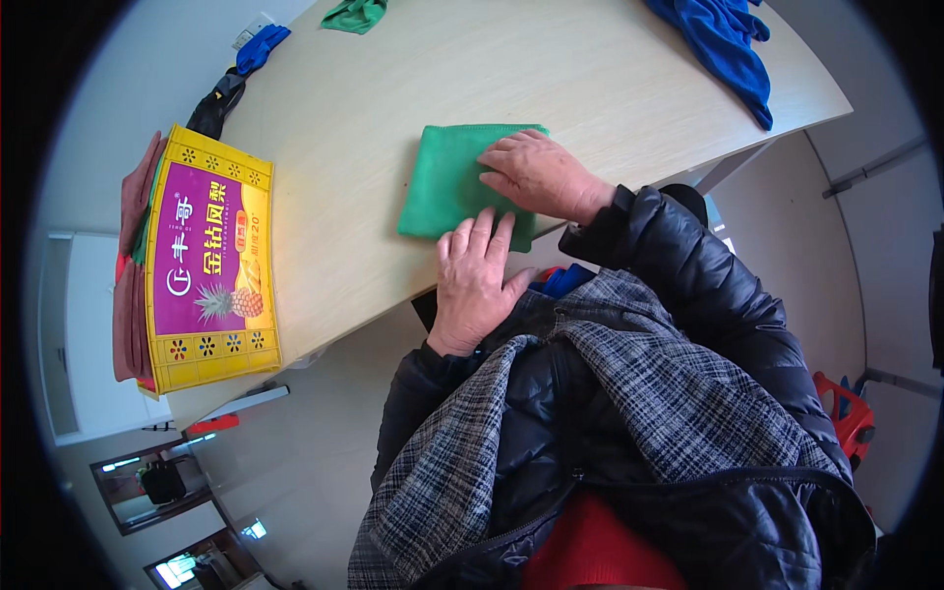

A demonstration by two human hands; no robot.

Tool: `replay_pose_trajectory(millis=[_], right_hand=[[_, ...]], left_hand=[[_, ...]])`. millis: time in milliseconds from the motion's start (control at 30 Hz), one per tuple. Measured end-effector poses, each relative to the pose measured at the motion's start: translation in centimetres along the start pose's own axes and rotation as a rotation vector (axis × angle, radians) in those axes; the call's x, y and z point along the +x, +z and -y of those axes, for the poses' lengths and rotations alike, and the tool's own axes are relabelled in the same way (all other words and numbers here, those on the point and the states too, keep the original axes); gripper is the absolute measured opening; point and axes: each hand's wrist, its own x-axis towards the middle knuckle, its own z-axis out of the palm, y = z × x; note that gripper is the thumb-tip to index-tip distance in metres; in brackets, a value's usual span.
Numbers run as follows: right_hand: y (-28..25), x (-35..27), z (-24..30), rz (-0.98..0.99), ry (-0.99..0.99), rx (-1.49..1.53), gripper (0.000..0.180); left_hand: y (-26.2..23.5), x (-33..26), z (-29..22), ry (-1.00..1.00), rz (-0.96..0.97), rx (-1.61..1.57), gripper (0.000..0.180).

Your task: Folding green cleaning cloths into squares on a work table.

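Note:
A green cloth (442,177), folded into a flat, roughly square pad, lies at the near edge of the pale wooden table (339,211). My right hand (551,177) rests on the right part of the cloth, palm down, with its fingers extended to the left. At the near edge of the pad, my left hand (474,285) lies with fingers stretched out and their tips on the fabric. Neither hand has the cloth gripped. The surface under my right palm is hidden.
On the table's left end stands a yellow and purple box (208,280) with a pineapple picture, brownish-red folded cloths (130,320) behind it. Blue cloth (723,59) lies far right, another green cloth (354,14) at the far side. A red plastic object (846,418) is on the right.

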Motion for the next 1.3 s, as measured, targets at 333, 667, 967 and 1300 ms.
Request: replay_pose_trajectory(millis=[333,667,967,1300], right_hand=[[5.2,-1.7,1.4,-0.202,0.034,-0.105,0.059],[2.8,-3.5,1.7,-0.166,0.065,-0.086,0.059],[1.2,-2.4,-1.6,0.001,0.047,-0.025,0.055],[5.4,0.9,0.3,-0.296,0.072,-0.152,0.06]], left_hand=[[2.8,3.4,6.7,-0.037,-0.102,0.14,0.061],[2.7,2.5,6.9,-0.119,-0.089,0.002,0.067],[0.2,0.3,2.6,-0.179,0.069,0.0,0.061],[3.4,6.4,7.6,-0.088,-0.121,0.02,0.068]])
